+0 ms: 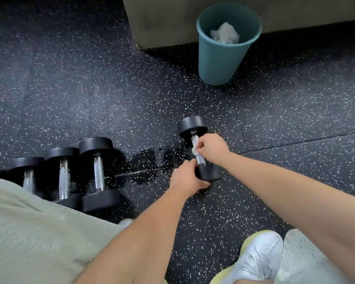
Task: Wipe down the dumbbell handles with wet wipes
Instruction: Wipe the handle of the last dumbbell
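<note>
My forearms (285,181) are bare; I wear pale grey-green fabric (29,232) and a white shoe (258,257) with a yellow-green edge.

Light: dim, soft; floor (295,111) brighter at right.
Glare: small glints on dumbbell handles (98,171).
Edges: bent, darkened (wide-angle lens).
Focus: shoe (260,257) slightly soft.

The left hand (184,179) gripped the near end of a dumbbell (192,124) lying on the speckled floor (90,99). The right hand (212,147) pinched a white wipe (195,151) against its metal handle (200,159). Left of the hands stood a row of dumbbells (98,171), with a wet patch (143,158) between. Beyond the hands, well apart, stood a teal bin (219,58) holding crumpled wipes (225,33).
</note>
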Demonstrator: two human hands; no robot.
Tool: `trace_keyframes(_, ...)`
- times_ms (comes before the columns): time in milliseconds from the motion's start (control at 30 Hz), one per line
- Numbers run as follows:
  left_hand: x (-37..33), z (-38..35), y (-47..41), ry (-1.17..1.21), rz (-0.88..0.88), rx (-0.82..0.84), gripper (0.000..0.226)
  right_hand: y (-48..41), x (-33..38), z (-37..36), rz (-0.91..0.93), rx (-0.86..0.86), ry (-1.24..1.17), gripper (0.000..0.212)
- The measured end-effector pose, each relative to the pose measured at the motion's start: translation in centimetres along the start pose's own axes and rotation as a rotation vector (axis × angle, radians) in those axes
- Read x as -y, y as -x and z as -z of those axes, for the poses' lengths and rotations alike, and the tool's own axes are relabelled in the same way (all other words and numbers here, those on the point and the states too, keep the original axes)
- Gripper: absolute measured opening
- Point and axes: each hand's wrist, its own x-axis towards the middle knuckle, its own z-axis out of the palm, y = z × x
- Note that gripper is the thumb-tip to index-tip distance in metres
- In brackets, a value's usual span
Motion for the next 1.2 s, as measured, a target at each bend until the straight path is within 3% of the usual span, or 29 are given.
trace_keyframes(67,-0.1,-0.2,-0.1,-0.014,-0.019,-0.015,0.052,-0.2,-0.3,0.6,0.013,0.002,0.017,0.013)
trace_keyframes(233,0.3,-0.6,-0.1,0.011,-0.049,-0.056,0.051,-2.2,0.5,1.3,-0.069,-0.182,-0.178,0.016)
trace_keyframes(400,0.0,-0.8,0.2,0.058,-0.037,-0.053,0.053,0.0,-0.2,-0.5,-0.013,-0.131,-0.139,0.014)
trace_keyframes(533,-0.1,-1.2,0.4,0.066,-0.017,-0.044,0.053,1.4,-1.5,0.3,0.023,0.003,-0.084,0.014)
trace_keyframes(700,-0.1,-0.9,0.7,0.084,0.024,0.016,0.056,-1.1,0.7,1.6,-0.017,-0.121,-0.131,0.014)
trace_keyframes(833,-0.5,0.1,0.5,0.165,0.051,0.026,0.052,-0.4,1.1,-0.1,-0.027,-0.126,-0.063,0.014)
trace_keyframes(1033,0.1,0.1,0.1,0.118,0.025,0.040,0.040,1.6,-0.3,0.5,0.032,0.025,0.060,0.017)
trace_keyframes(1200,0.8,-0.4,-0.7,0.109,0.029,0.047,0.039,-1.2,1.9,0.8,-0.041,-0.180,-0.103,0.020)
